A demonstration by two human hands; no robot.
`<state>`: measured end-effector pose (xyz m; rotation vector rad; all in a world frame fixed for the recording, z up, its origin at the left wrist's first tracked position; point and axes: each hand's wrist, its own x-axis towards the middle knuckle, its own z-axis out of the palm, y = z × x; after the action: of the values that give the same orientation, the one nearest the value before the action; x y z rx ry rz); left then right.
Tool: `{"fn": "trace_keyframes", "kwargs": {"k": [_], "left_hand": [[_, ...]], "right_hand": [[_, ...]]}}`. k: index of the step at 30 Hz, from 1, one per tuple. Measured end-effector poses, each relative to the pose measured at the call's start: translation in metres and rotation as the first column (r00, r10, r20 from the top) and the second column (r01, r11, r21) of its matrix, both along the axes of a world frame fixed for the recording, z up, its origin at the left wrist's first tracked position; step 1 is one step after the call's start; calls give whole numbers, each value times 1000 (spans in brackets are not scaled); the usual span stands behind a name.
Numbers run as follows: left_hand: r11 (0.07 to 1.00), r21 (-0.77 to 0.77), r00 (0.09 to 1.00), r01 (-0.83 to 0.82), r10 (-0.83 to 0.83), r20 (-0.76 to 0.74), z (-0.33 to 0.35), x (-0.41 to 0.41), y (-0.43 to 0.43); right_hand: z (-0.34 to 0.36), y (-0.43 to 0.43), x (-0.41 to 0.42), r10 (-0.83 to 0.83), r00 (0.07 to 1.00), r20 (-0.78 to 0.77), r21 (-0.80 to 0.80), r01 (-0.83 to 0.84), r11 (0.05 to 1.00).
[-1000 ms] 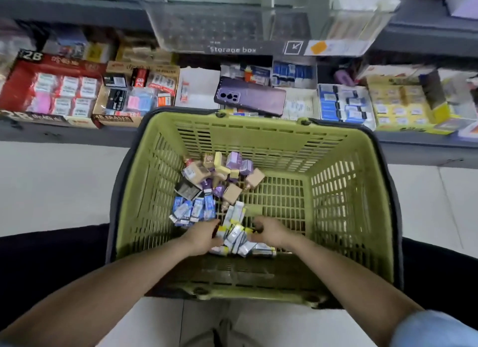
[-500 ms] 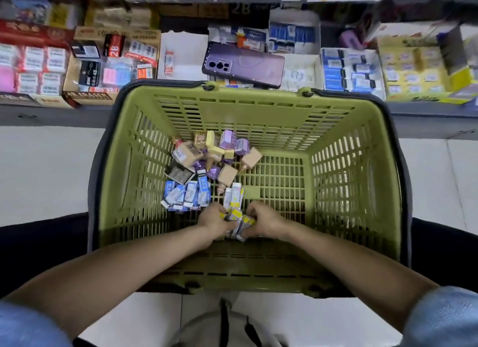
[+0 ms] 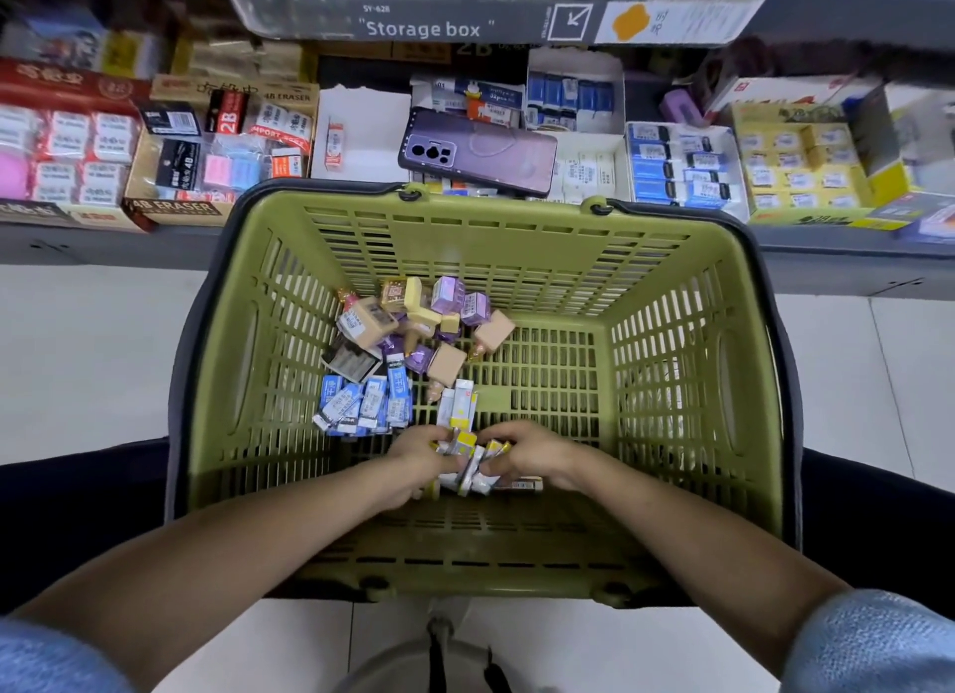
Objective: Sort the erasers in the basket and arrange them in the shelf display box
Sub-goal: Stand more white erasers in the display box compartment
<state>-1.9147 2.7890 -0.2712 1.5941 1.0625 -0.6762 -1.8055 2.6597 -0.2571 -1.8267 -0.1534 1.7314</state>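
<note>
A green plastic basket [image 3: 687, 382] stands on the floor in front of the shelf. On its bottom lie several blue-sleeved erasers [image 3: 362, 403], tan and purple boxed erasers [image 3: 439, 315], and yellow-and-white erasers [image 3: 460, 408]. My left hand [image 3: 413, 460] and my right hand [image 3: 527, 454] are both down in the basket, fingers curled around a gathered bunch of yellow-and-white erasers [image 3: 473, 465] between them. The shelf's display boxes [image 3: 677, 165] hold blue, white and yellow erasers in rows.
A purple phone [image 3: 480, 152] lies on the shelf boxes just behind the basket's far rim. A clear "Storage box" [image 3: 429, 28] sits on the shelf above. Red and brown 2B/4B eraser cartons [image 3: 170, 144] fill the shelf's left side. White floor tiles flank the basket.
Both hands drew together over the yellow-and-white erasers and bunched them up near the basket's near wall. The view tilted down and then shifted slightly.
</note>
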Motion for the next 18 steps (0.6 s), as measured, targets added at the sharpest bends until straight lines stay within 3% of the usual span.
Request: {"fn": "trace_keyframes", "kwargs": {"k": [4,9,18], "left_hand": [[996,-90,1000,18,-16,24,4,2,6],[975,-222,999,-14,20,25,8,5,11],[944,-325,999,-50,45,-20,21,12,26]], "right_hand": [[0,3,0,-13,999,31,8,13,1000],[6,6,-4,-158,979,-129,6,160,987],[28,3,10,-186,956,-226,86,209,974]]}}
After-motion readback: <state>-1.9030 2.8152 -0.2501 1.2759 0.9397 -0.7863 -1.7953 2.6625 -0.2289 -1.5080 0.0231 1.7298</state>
